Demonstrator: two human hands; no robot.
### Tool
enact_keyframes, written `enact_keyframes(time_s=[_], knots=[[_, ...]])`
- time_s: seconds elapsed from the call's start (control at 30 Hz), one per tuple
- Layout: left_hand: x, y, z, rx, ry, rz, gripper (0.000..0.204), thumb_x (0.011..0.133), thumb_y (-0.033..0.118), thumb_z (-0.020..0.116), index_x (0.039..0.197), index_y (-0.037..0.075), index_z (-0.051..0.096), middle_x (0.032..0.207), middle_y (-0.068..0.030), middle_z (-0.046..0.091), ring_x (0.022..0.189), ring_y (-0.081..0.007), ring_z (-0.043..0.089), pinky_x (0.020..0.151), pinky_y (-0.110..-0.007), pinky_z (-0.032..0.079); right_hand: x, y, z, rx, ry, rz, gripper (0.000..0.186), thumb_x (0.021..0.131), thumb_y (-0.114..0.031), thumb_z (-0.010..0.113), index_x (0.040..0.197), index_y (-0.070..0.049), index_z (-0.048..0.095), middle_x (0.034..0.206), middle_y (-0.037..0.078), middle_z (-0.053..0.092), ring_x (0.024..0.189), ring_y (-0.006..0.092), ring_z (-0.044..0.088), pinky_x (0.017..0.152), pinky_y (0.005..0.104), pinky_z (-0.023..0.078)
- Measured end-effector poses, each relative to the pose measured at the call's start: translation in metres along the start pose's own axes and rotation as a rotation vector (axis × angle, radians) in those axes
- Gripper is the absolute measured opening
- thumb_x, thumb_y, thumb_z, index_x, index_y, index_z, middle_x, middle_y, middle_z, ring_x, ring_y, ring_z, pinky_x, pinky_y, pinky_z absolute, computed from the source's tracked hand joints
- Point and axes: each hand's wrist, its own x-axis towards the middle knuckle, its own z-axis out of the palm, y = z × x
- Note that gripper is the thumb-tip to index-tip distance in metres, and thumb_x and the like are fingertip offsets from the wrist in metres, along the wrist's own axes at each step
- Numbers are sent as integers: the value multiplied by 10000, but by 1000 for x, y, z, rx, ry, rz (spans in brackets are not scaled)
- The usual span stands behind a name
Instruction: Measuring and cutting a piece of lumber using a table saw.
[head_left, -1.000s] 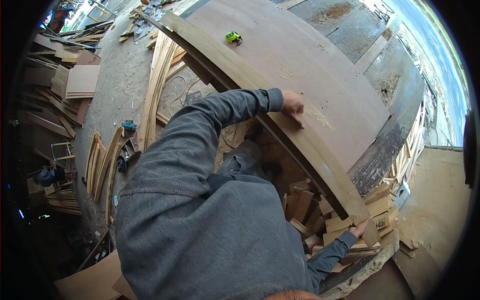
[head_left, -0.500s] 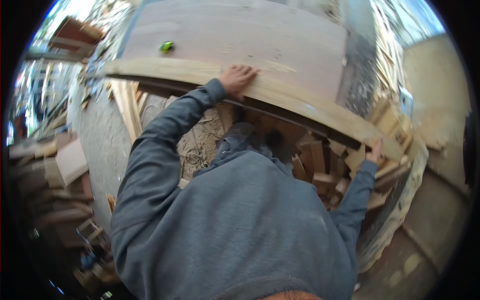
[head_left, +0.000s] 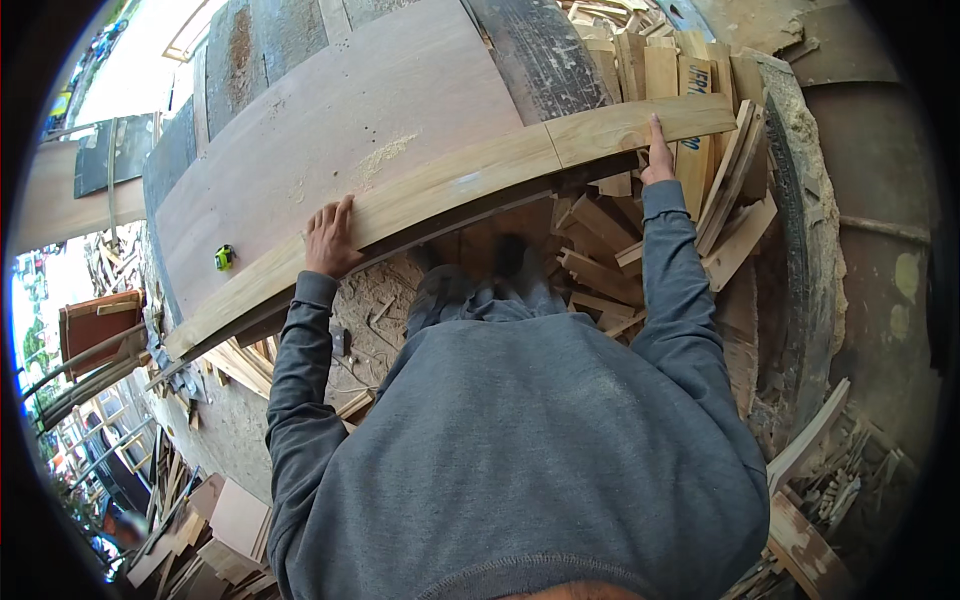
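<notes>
A long pale wooden plank (head_left: pixel 470 185) lies along the near edge of a pinkish plywood sheet (head_left: pixel 330 120), with a dark edge showing beneath it. My left hand (head_left: pixel 330 237) rests across the plank left of centre, fingers stretched out on its top. My right hand (head_left: pixel 657 160) grips the near edge of the plank toward its right end, one finger pointing along the top and the others partly hidden underneath. A yellow-green tape measure (head_left: pixel 223 256) sits on the sheet to the left. Light shavings (head_left: pixel 390 152) are scattered on the sheet.
Stacked offcuts (head_left: pixel 600 240) fill the space beneath and beyond the plank's right end. A rough-edged slab (head_left: pixel 810 230) runs down the right side. Loose boards (head_left: pixel 230 520) lie at lower left, on a debris-strewn floor (head_left: pixel 230 445). Dark weathered panels (head_left: pixel 535 60) adjoin the sheet.
My view has swung, so the plank now rises to the right instead of descending. My left hand's fingers have straightened out on it; my right hand still grips near the right end.
</notes>
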Motion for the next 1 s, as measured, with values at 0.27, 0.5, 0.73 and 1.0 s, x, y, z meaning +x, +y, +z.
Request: enact_keyframes(time_s=[0.27,0.5,0.73,1.0], knots=[[-7,-12,-3,12,-13,-25,977,558,246,830,1444,147,430,1266,-139,553,1210,-360,537,1057,-478,400,-24,8,20,-83,122,-87,849,862,-493,807,1437,50,499,1447,138,540,1306,244,520,1104,374,425],[-6,-9,2,38,1,-58,970,535,215,827,1414,147,422,1259,-128,550,1212,-359,530,1059,-478,393,-25,10,21,-114,150,-108,863,859,-500,809,1432,70,505,1459,144,534,1301,231,516,1105,366,417],[-12,3,15,54,-8,-89,1160,536,343,898,1535,152,339,1449,-190,437,1393,-402,390,1187,-595,237,-34,15,24,-132,157,-125,838,878,-496,790,1431,67,509,1466,142,531,1311,233,508,1109,370,414],[-21,5,31,77,71,21,1314,548,639,903,1607,171,281,1588,-235,317,1497,-447,242,1201,-693,89,-25,19,-21,90,-244,72,671,971,-439,693,1468,-32,501,1465,59,531,1318,201,497,1114,359,382]])
